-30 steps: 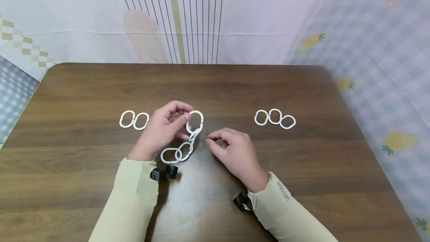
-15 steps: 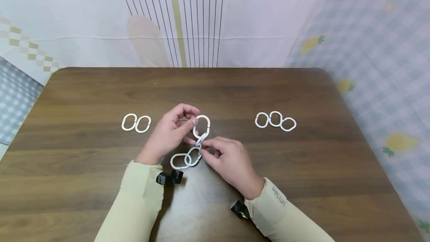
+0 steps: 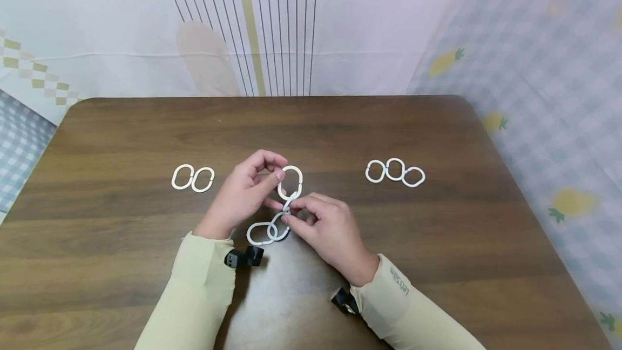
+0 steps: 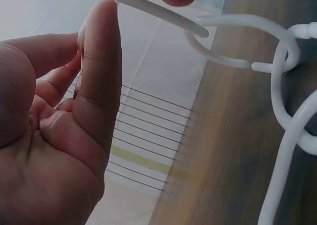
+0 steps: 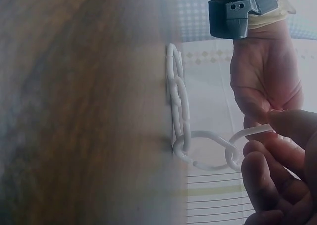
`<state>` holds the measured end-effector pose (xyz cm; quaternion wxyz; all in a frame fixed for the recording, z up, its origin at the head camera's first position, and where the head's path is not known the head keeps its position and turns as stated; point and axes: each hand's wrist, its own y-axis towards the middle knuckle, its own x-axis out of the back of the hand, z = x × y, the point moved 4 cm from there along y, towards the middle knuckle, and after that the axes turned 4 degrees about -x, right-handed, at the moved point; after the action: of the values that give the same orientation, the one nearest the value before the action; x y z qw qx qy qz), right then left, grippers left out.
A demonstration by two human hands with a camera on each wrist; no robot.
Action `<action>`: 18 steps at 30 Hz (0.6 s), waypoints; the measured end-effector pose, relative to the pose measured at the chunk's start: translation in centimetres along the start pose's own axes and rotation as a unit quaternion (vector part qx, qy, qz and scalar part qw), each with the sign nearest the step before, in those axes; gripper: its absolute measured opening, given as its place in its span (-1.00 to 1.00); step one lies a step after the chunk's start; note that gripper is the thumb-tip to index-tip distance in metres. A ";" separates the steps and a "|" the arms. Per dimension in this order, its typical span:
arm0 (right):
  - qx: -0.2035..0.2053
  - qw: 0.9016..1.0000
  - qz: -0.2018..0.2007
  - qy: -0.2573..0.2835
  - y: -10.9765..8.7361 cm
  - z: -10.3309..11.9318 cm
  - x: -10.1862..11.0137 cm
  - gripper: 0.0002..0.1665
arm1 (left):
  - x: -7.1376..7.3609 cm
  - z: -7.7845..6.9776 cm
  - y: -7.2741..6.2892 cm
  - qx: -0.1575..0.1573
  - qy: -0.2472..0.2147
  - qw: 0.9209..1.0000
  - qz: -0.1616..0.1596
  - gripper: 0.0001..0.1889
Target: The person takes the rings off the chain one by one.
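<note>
In the head view, my left hand [image 3: 243,193] pinches the top ring [image 3: 300,177] of a short chain of white plastic oval rings. The ring has a split in it. Below it hang linked rings [image 3: 261,234], the lowest apparently lying on the table. My right hand [image 3: 330,231] comes in from the right, thumb and forefinger bent and close together over the middle of the chain. The right wrist view has its fingertips overlapping the top ring [image 5: 245,132]; whether they grip it is hidden. The left wrist view shows the second link [image 4: 247,21] hanging untouched.
On the brown table [image 3: 437,263], two loose white rings [image 3: 203,180] lie to the left of my left hand. Farther right are three more white rings [image 3: 394,169], touching in a row. Patterned curtains [image 3: 364,26] hang along the far and right sides.
My right hand has moved left, from apart from the chain to over its middle, and its thumb has edged farther left. My left hand keeps its pinch on the top ring.
</note>
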<state>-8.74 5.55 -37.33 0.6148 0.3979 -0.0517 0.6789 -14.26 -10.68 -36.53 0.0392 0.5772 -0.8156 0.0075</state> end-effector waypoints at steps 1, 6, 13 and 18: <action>0.001 1.000 0.000 0.000 0.0 0.0 0.0 -0.83 | 0.0 0.0 0.0 -0.001 0.000 1.000 0.000 -0.76; 0.003 1.000 0.000 0.007 0.1 0.0 0.0 -0.83 | 0.0 -0.1 0.1 -0.004 -0.004 1.000 0.002 -0.77; 0.003 1.000 -0.007 0.000 0.1 0.1 0.2 -0.80 | -0.3 -0.2 0.1 -0.009 -0.012 1.000 0.009 -0.75; 0.001 1.000 -0.009 0.004 0.1 0.0 0.3 -0.80 | -0.2 -0.3 0.1 -0.006 -0.010 1.000 0.008 -0.73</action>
<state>-8.81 5.72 -37.08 0.6208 0.3962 -0.0448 0.6750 -14.21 -10.44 -36.23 0.0341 0.5705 -0.8206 -0.0028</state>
